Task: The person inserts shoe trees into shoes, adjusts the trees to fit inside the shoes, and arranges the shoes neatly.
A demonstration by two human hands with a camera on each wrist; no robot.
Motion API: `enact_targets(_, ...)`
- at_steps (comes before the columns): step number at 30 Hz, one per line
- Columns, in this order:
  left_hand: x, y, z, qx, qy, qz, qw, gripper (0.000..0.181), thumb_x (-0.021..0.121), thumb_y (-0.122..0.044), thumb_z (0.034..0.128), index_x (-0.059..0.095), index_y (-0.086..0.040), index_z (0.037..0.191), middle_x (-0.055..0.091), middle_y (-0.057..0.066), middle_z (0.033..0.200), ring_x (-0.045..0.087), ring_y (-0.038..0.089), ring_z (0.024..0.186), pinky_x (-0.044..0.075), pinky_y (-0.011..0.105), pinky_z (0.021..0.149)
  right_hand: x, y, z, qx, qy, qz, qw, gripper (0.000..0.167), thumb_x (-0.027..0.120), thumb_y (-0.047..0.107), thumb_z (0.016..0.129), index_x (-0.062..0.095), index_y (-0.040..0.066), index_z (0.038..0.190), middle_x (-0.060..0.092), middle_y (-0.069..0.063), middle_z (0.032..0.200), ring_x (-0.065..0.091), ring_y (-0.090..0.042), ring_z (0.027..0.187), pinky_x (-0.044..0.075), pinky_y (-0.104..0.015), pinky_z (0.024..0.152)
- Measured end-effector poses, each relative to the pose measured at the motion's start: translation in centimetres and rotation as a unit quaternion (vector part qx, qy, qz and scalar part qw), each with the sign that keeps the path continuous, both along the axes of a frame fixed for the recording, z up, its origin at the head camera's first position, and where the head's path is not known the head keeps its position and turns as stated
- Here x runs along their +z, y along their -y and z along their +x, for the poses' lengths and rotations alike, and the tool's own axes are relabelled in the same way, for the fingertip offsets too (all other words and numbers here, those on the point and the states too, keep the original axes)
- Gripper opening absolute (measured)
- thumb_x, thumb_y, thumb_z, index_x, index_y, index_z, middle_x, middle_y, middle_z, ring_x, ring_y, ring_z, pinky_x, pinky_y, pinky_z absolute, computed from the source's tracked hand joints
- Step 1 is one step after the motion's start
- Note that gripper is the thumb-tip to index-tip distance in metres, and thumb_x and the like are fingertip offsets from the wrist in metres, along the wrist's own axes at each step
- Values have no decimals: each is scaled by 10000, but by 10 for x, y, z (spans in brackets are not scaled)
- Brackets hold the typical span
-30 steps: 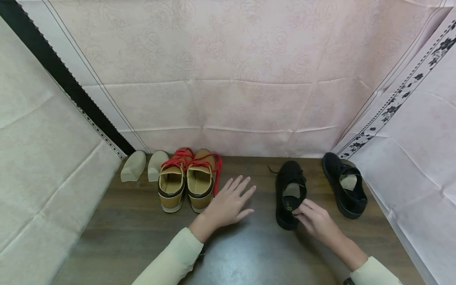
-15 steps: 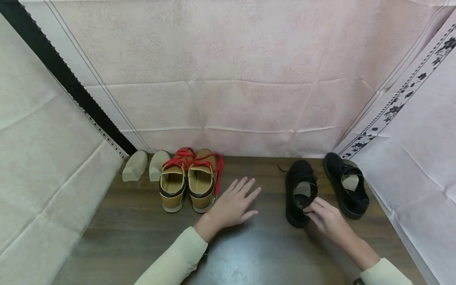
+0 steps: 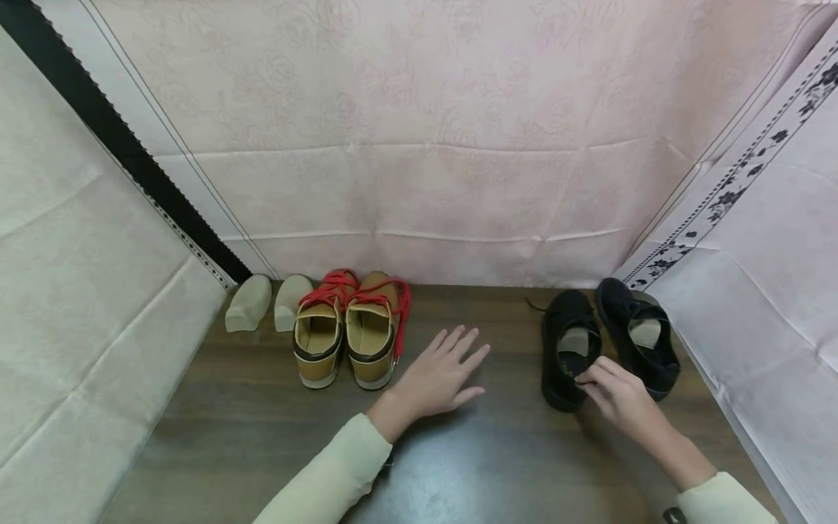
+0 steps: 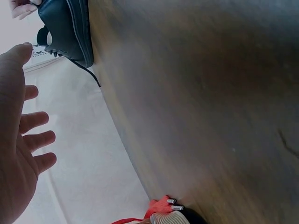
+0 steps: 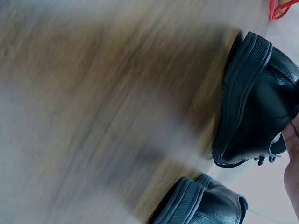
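The black shoe [image 3: 553, 356] stands at the right of the wood-grain surface [image 3: 471, 466], toe toward the rear cloth [image 3: 419, 204], a loose lace end poking out beside its toe. Its opening faces up, and a pale insert [image 3: 574, 341] sits inside. Whether its sole touches the surface or is slightly lifted, I cannot tell. Its matching shoe [image 3: 622, 335] is just beside it on the right, set at a slant with its heel swung out; the two nearly meet toward the front and part toward the heels.

The step in hand looks like setting this black shoe next to its mate as a pair. If so, the next move calls for a small shift to the right and a slight turn of one shoe so the heels line up, then a clean release. The fingers are on the side facing the mate, so they could bump it or get caught between the two.

The right hand [image 3: 618, 397] comes in from the near right and pinches the rim of the opening, toward the heel, between thumb and fingers. The left hand [image 3: 435, 378] is wide, fingers spread and pointing away from the body; it holds nothing and appears to hang above the surface, well apart from the black pair.

Left of it, the tan shoes [image 3: 373, 331] with red laces stand side by side, toes also toward the rear cloth. Beyond them, two pale forms [image 3: 249, 304] lie near the left cloth wall [image 3: 98, 313].
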State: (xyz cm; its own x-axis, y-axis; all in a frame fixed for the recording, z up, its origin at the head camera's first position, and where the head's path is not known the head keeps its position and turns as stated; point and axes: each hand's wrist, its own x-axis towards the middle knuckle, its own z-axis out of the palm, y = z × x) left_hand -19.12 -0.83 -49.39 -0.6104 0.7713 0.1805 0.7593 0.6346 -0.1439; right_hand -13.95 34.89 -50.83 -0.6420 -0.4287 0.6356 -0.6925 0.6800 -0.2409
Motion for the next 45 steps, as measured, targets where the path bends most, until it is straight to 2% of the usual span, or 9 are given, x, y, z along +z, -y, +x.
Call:
enact_targets(4,-2,-5,-1,-37,2,-14,10000,730,397,-643,1045,337,-204,1625,335,138,1669,341,345,1535,319,517,1233,0,-6,-4,90,-217,-64,9997,411,508,393,1083,718,118,861,659,45,895,642,-70,766,502,-101,701)
enact_targets(10,-1,-15,-1,-81,49,-35,9999,730,393,-642,1047,335,-202,1627,333,143,1669,344,349,1533,330,522,1225,1,-15,-5,58,-79,-60,9999,301,611,313,1050,707,100,861,667,19,892,630,-75,783,488,-113,697)
enact_targets(15,1,-22,1,-81,70,-61,9999,721,396,-637,1049,340,-208,1625,338,140,1667,348,347,1532,334,516,1225,1,-22,-6,-11,-198,-20,9998,121,746,150,961,704,109,855,659,8,883,616,-75,767,478,-123,689)
enact_targets(19,1,-25,4,-56,143,-82,9998,720,413,-630,1047,334,-210,1627,337,138,1668,336,341,1538,326,511,1230,1,-27,-7,-14,-320,-39,9995,128,813,57,873,705,123,854,660,12,881,621,-79,766,475,-126,695)
enact_targets(22,2,-26,5,-51,162,-63,9998,719,418,-628,1047,333,-212,1628,341,134,1667,334,337,1540,328,510,1229,0,-31,-9,10,-350,-80,9994,109,777,134,931,707,112,851,657,22,878,620,-85,767,471,-118,710)
enact_targets(25,2,-27,6,-51,159,-51,9998,718,419,-627,1047,333,-214,1628,344,131,1666,340,334,1538,331,509,1228,0,-34,-10,-39,-396,-65,9992,293,637,304,1039,709,103,838,646,43,873,606,-74,760,463,-109,715)
enact_targets(28,1,-27,6,-57,169,-36,9998,718,417,-627,1048,331,-214,1629,344,131,1666,343,334,1536,330,509,1228,1,-36,-10,-161,-445,-3,9989,447,504,411,1084,708,108,826,633,53,863,585,-58,743,458,-121,689)
enact_targets(36,-1,-29,7,-28,219,-64,9997,723,380,-638,1052,307,-220,1637,329,127,1674,335,332,1541,314,503,1238,6,-45,-8,-472,-192,321,9982,483,423,444,1094,688,127,844,620,60,879,582,-60,775,477,-184,689)
enact_targets(45,-2,-32,7,-105,68,-28,9999,708,420,-628,1046,346,-224,1623,366,117,1658,364,337,1525,345,506,1220,6,-60,-12,-452,-250,536,9972,519,385,455,1101,672,96,861,631,36,889,592,-104,792,480,-234,692)
